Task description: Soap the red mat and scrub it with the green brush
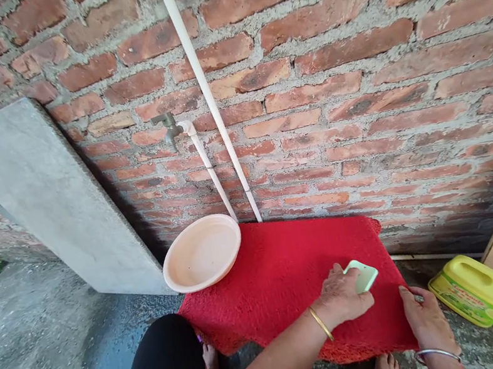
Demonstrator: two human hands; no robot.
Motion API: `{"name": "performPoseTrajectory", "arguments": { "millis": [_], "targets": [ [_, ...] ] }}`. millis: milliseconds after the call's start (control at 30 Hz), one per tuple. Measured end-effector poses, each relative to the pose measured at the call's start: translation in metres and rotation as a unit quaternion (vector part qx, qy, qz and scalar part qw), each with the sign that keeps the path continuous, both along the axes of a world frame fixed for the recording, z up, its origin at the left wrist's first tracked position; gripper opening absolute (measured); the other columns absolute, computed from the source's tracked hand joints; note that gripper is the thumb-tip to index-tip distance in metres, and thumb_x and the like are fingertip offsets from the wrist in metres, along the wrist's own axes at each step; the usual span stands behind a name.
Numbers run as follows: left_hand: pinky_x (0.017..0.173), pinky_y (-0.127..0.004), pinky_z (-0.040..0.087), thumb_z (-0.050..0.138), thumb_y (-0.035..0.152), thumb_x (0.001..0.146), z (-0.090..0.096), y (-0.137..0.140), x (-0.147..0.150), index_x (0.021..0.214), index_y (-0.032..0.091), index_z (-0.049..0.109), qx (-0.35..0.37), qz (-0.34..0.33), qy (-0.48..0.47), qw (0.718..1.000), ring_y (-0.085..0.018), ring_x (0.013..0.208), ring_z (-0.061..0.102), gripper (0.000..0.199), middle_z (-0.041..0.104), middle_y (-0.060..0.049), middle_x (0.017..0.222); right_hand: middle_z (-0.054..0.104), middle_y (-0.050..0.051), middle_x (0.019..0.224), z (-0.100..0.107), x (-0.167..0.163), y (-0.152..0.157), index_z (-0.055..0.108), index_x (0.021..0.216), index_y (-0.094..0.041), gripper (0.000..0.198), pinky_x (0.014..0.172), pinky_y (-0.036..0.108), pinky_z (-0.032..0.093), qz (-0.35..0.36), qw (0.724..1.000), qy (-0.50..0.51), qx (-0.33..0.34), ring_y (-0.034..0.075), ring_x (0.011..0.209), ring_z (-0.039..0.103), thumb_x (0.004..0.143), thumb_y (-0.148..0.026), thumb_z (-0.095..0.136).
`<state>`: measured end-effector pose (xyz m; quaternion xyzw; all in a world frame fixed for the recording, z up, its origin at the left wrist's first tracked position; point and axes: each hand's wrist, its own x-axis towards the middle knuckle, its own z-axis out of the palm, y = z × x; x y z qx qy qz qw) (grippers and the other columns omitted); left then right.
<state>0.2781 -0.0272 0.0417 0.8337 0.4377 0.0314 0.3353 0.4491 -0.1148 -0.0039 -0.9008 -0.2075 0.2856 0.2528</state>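
Basin (204, 254) rests on red cloth (298, 258); yellow jug (479, 289) nearby.

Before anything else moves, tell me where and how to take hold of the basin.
Probably by the rim of the pale basin, at its near left, coming from that side. There the round lip flares out and seems to overhang the red cloth, while the brick wall and white pipes stand behind it.
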Motion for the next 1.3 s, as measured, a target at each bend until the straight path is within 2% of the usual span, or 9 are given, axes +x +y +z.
{"name": "performPoseTrajectory", "arguments": {
  "millis": [133, 267, 400, 567, 733, 867, 1000, 1133, 1300],
  "targets": [
    [0.100, -0.038, 0.051, 0.057, 0.051, 0.085, 0.000, 0.028, -0.034, 0.137, 0.031, 0.057, 0.019, 0.114, -0.001, 0.993, -0.025, 0.109, 0.062, 0.056, 0.059, -0.008, 0.126, 0.066, 0.019, 0.132, 0.003, -0.003, 0.000, 0.052, 0.135, -0.023, 0.068, 0.098, 0.051, 0.050, 0.002, 1.000, -0.001, -0.002, 0.039, 0.122, 0.063, 0.089, -0.067, 0.027],
    [0.101, -0.038, 0.049, 0.054, 0.045, 0.091, 0.004, 0.078, -0.097, 0.140, 0.023, 0.053, 0.127, 0.320, 0.099, 0.934, -0.028, 0.119, 0.058, 0.054, 0.056, -0.013, 0.130, 0.068, 0.019, 0.128, 0.004, -0.006, 0.000, 0.050, 0.136, -0.024, 0.068, 0.097, 0.051, 0.051, 0.002, 1.000, -0.004, -0.009, 0.037, 0.120, 0.065, 0.090, -0.067, 0.024],
    [0.096, -0.044, 0.048, 0.049, 0.038, 0.094, 0.006, 0.111, -0.132, 0.139, 0.017, 0.050, 0.140, 0.394, 0.147, 0.896, -0.034, 0.122, 0.056, 0.050, 0.053, -0.020, 0.130, 0.066, 0.019, 0.131, 0.005, -0.007, 0.001, 0.048, 0.137, -0.025, 0.066, 0.100, 0.052, 0.049, -0.002, 1.000, 0.005, -0.014, 0.036, 0.123, 0.063, 0.092, -0.066, 0.022],
    [0.098, -0.040, 0.047, 0.054, 0.039, 0.091, 0.002, 0.106, -0.084, 0.141, 0.016, 0.049, 0.140, 0.354, 0.140, 0.914, -0.031, 0.122, 0.055, 0.055, 0.051, -0.019, 0.133, 0.066, 0.018, 0.133, 0.009, -0.007, 0.000, 0.046, 0.138, -0.025, 0.065, 0.102, 0.052, 0.048, 0.003, 1.000, 0.016, -0.017, 0.036, 0.124, 0.062, 0.093, -0.065, 0.022],
    [0.104, -0.044, 0.046, 0.058, 0.047, 0.085, -0.007, 0.053, -0.002, 0.142, 0.022, 0.051, 0.103, 0.134, 0.075, 0.983, -0.033, 0.127, 0.050, 0.063, 0.049, -0.016, 0.141, 0.062, 0.018, 0.139, 0.012, -0.007, 0.000, 0.046, 0.139, -0.025, 0.066, 0.105, 0.053, 0.046, 0.002, 1.000, 0.021, -0.021, 0.037, 0.129, 0.058, 0.093, -0.065, 0.021],
    [0.108, -0.044, 0.044, 0.061, 0.055, 0.081, -0.012, 0.025, 0.001, 0.140, 0.030, 0.055, 0.068, 0.032, 0.010, 0.997, -0.033, 0.127, 0.051, 0.064, 0.051, -0.011, 0.142, 0.060, 0.020, 0.140, 0.012, -0.007, 0.000, 0.045, 0.141, -0.023, 0.070, 0.105, 0.055, 0.045, 0.005, 0.999, 0.017, -0.033, 0.039, 0.131, 0.056, 0.092, -0.066, 0.020],
    [0.105, -0.039, 0.046, 0.058, 0.051, 0.086, -0.010, 0.040, -0.065, 0.139, 0.027, 0.057, 0.094, 0.182, 0.038, 0.978, -0.028, 0.117, 0.057, 0.058, 0.056, -0.011, 0.134, 0.063, 0.020, 0.136, 0.011, -0.008, 0.001, 0.045, 0.141, -0.024, 0.068, 0.103, 0.055, 0.047, 0.007, 0.999, 0.010, -0.030, 0.038, 0.128, 0.059, 0.092, -0.065, 0.021],
    [0.098, -0.037, 0.048, 0.054, 0.041, 0.093, -0.012, 0.064, -0.144, 0.140, 0.020, 0.053, 0.162, 0.357, 0.133, 0.910, -0.028, 0.115, 0.060, 0.052, 0.058, -0.015, 0.126, 0.065, 0.019, 0.133, 0.011, -0.008, 0.002, 0.045, 0.142, -0.024, 0.068, 0.101, 0.052, 0.049, 0.009, 0.999, 0.010, -0.036, 0.037, 0.126, 0.060, 0.093, -0.064, 0.019],
    [0.095, -0.040, 0.049, 0.053, 0.037, 0.094, -0.021, 0.062, -0.163, 0.141, 0.018, 0.050, 0.204, 0.378, 0.171, 0.887, -0.030, 0.115, 0.060, 0.051, 0.058, -0.017, 0.124, 0.064, 0.019, 0.134, 0.010, -0.008, 0.002, 0.045, 0.142, -0.023, 0.068, 0.099, 0.049, 0.049, 0.019, 0.999, 0.004, -0.032, 0.036, 0.123, 0.063, 0.093, -0.064, 0.019]
  ]
}}
